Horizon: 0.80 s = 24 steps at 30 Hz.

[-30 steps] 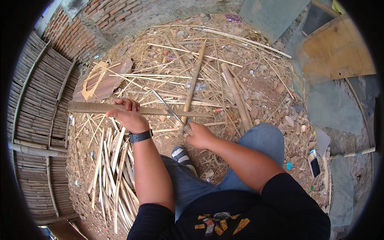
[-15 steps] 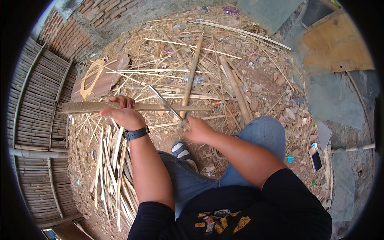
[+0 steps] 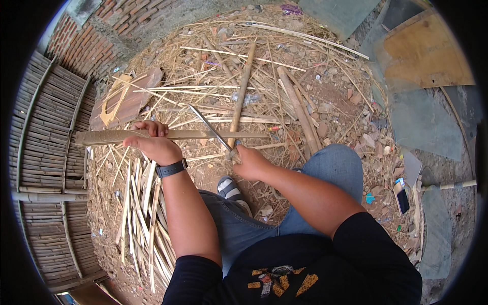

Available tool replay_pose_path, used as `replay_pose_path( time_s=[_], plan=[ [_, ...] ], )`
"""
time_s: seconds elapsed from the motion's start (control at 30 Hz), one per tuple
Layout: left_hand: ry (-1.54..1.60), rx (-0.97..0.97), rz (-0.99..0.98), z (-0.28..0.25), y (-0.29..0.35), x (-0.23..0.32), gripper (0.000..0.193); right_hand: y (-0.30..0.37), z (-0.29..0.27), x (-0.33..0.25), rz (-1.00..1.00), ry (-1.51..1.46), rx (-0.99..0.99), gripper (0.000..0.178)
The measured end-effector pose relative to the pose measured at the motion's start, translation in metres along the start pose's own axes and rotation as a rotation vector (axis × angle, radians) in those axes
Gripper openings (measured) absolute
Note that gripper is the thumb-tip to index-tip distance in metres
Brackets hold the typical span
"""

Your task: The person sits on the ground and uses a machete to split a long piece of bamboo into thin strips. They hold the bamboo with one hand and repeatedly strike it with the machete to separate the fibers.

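A long, flat bamboo strip (image 3: 112, 136) lies crosswise in front of me, gripped around its left half by my left hand (image 3: 155, 145), with the fingers curled over its far side. A dark watch (image 3: 173, 168) is on that wrist. My right hand (image 3: 249, 163) is closed around the handle of a long-bladed knife (image 3: 207, 122). The blade slants up and to the left, crossing the strip right of my left hand. Whether its edge touches the strip I cannot tell.
A pile of split bamboo strips (image 3: 150, 218) lies left of my legs. Ahead, poles (image 3: 243, 94) and loose slats are scattered over rubble and straw. A bamboo fence (image 3: 51, 142) stands at left, a brick wall (image 3: 86, 46) behind. Sheets (image 3: 427, 51) and a phone (image 3: 401, 197) lie at right.
The view has shifted very slightly. Both hands keep their grips, and the knife and bamboo strip stay in almost the same place.
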<state>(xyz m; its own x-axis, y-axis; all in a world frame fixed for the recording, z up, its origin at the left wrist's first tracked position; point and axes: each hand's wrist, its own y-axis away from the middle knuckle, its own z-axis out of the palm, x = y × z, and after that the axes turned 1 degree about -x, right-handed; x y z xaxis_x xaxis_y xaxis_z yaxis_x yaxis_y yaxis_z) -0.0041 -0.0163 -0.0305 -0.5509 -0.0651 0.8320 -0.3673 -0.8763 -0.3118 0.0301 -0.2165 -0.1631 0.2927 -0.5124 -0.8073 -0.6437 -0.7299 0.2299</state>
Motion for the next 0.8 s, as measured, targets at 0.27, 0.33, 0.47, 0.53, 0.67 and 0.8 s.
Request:
replay_pose_path(
  time_s=[0.27,0.33,0.47,0.53,0.67,0.8],
  plan=[
    [-0.014,-0.007,0.011,0.0008,0.0002,0.0016,0.082,0.0022,-0.0032,-0.0047,0.023,-0.014,-0.009,0.045],
    [-0.007,-0.002,0.007,0.001,0.0,0.0016,0.082,0.0021,-0.003,-0.0042,0.028,-0.015,-0.012,0.045],
    [0.01,0.011,-0.007,0.0031,0.0005,0.0013,0.081,-0.0002,0.0021,0.0026,0.027,-0.013,0.005,0.049],
    [0.016,0.011,-0.01,0.0039,0.0008,0.0015,0.081,-0.0006,0.0025,0.0033,0.032,-0.01,0.006,0.051],
    [0.049,-0.002,-0.016,0.0026,0.0008,0.001,0.077,-0.0012,0.0025,0.0039,0.043,-0.009,-0.003,0.053],
    [0.058,-0.002,-0.013,0.0027,0.0014,0.0014,0.074,-0.0006,0.0021,0.0023,0.046,-0.015,0.004,0.052]
  ],
)
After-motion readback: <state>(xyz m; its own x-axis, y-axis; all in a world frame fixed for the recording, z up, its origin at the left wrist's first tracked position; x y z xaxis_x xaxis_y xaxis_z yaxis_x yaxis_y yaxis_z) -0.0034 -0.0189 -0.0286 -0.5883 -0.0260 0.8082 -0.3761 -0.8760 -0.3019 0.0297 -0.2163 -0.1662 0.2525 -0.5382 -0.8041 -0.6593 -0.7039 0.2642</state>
